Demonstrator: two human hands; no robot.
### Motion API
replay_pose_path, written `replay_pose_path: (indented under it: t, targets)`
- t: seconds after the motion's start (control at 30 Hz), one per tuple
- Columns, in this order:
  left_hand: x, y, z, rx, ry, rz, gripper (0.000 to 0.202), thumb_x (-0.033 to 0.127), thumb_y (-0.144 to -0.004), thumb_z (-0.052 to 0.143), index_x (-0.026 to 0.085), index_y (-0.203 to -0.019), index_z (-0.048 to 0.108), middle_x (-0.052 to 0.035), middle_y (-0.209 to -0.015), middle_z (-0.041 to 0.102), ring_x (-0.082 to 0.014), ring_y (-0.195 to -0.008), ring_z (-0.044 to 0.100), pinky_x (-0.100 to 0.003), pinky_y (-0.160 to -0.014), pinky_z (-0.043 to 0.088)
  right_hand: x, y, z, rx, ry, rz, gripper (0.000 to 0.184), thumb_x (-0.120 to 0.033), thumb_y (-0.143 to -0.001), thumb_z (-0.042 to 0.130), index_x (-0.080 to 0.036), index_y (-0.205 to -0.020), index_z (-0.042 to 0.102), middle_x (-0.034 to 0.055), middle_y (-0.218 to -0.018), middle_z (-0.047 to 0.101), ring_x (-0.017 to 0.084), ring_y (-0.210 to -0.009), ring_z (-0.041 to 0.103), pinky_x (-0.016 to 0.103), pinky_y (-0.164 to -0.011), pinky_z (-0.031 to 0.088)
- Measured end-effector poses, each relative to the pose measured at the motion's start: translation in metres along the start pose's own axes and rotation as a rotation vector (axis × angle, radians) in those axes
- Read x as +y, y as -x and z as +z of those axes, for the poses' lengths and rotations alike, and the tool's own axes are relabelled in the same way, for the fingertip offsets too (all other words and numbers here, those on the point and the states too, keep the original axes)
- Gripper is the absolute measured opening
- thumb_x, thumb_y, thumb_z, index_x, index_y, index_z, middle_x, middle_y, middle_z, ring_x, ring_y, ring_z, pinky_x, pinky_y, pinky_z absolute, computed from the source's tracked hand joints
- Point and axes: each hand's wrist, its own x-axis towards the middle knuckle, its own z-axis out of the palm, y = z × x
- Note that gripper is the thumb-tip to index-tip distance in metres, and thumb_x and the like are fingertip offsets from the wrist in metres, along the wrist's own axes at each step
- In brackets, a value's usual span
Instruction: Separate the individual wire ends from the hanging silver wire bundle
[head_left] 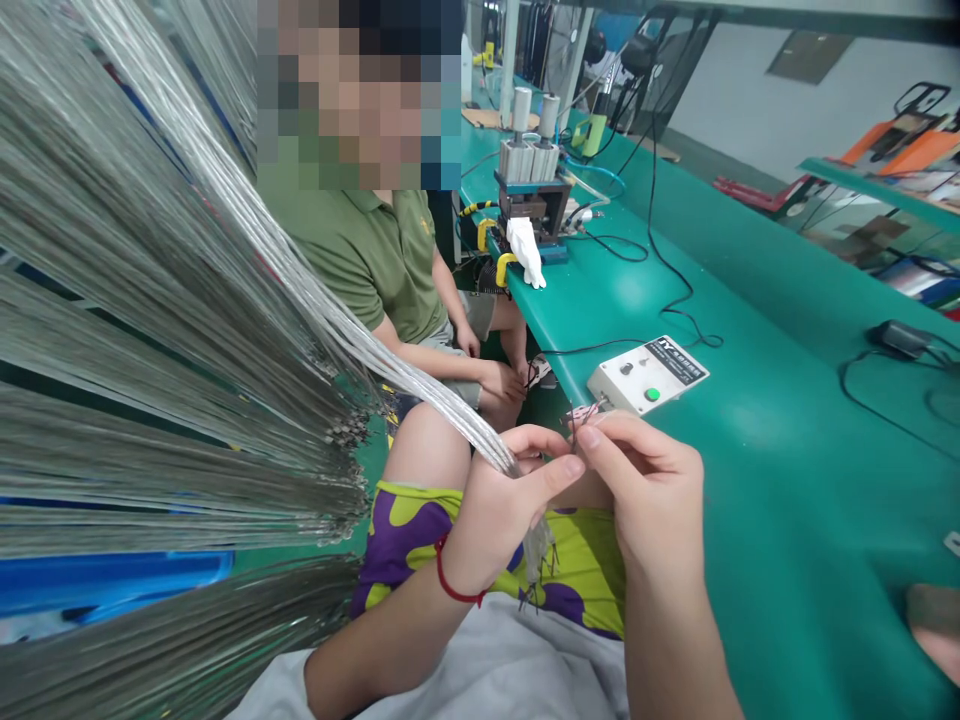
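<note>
My left hand (501, 505), with a red string around its wrist, grips a bundle of thin clear-sheathed wires (390, 365) that runs up and to the left; the wires' ends hang below the fist over my lap. My right hand (645, 490) pinches one thin wire end (579, 425) between thumb and forefinger, right beside the left thumb. Both hands sit at the near edge of the green table (787, 500).
Large fans of the same wires (150, 330) fill the left side. A seated person in a green shirt (375, 260) is behind. On the table stand a white control box (649, 375) with a green button, a small press machine (532, 190), a white glove (525, 250) and black cables (675, 300).
</note>
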Motion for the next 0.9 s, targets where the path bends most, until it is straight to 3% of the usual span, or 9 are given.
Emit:
replay_pose_path:
  t: [0.37, 0.5, 0.77, 0.9]
  targets:
    - [-0.001, -0.002, 0.001, 0.029, 0.044, 0.000, 0.023, 0.035, -0.083, 0.086, 0.019, -0.088, 0.071, 0.0084, -0.056, 0.049, -0.0024, -0.040, 0.033, -0.018, -0.038, 0.022, 0.000, -0.002, 0.004, 0.048, 0.010, 0.008, 0.012, -0.023, -0.089, 0.077, -0.023, -0.077, 0.079, 0.0006, -0.074, 0.073, 0.016, -0.068, 0.064, 0.028, -0.062, 0.050]
    - [-0.002, -0.004, -0.001, 0.046, 0.069, 0.004, 0.023, 0.035, -0.082, 0.087, 0.019, -0.088, 0.071, 0.0081, -0.057, 0.050, -0.0019, -0.040, 0.032, -0.018, -0.038, 0.022, 0.005, -0.003, 0.007, 0.050, 0.007, 0.017, 0.010, -0.024, -0.089, 0.077, -0.024, -0.079, 0.079, 0.0010, -0.080, 0.075, 0.017, -0.072, 0.066, 0.028, -0.063, 0.051]
    - [0.000, -0.017, -0.009, 0.054, 0.103, 0.037, 0.025, 0.034, -0.082, 0.087, 0.016, -0.090, 0.073, 0.0056, -0.063, 0.056, -0.0013, -0.040, 0.033, -0.018, -0.038, 0.023, 0.020, -0.016, 0.010, -0.186, -0.016, 0.027, 0.010, -0.024, -0.093, 0.073, -0.024, -0.085, 0.079, 0.0026, -0.090, 0.072, 0.019, -0.089, 0.066, 0.032, -0.081, 0.053]
    - [0.001, -0.020, -0.014, 0.161, 0.133, 0.111, 0.024, 0.038, -0.088, 0.081, 0.018, -0.095, 0.072, 0.0080, -0.061, 0.051, -0.0019, -0.039, 0.029, -0.019, -0.039, 0.024, 0.034, -0.033, 0.026, -0.189, -0.068, 0.092, 0.014, -0.030, -0.092, 0.073, -0.021, -0.081, 0.078, 0.0020, -0.084, 0.068, 0.017, -0.082, 0.063, 0.030, -0.074, 0.050]
